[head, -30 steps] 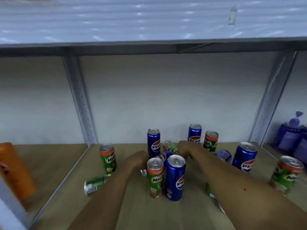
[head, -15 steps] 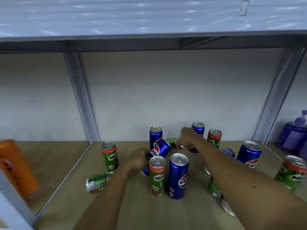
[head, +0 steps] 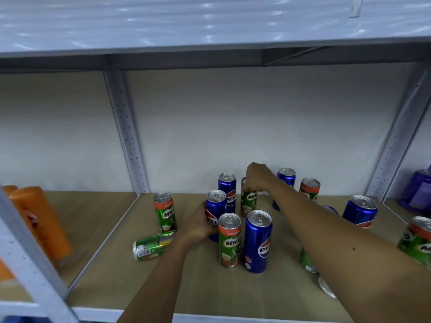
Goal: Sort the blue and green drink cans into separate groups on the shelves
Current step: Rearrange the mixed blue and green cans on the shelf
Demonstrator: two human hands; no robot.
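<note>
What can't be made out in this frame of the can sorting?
- Head view: a green can and a lying can's end are mostly hidden under the right forearm.
- Fingers of the left hand on the blue can: behind the can.
- Green can and purple bottle: cut by the right edge.

The single head view looked forward and slightly down from my head into the shelf bay (head: pixel 144 283), facing its back wall (head: pixel 233 127). It sat close: my forearms entered from the bottom edge, and the upper shelf (head: pixel 186 24) filled the top.
</note>
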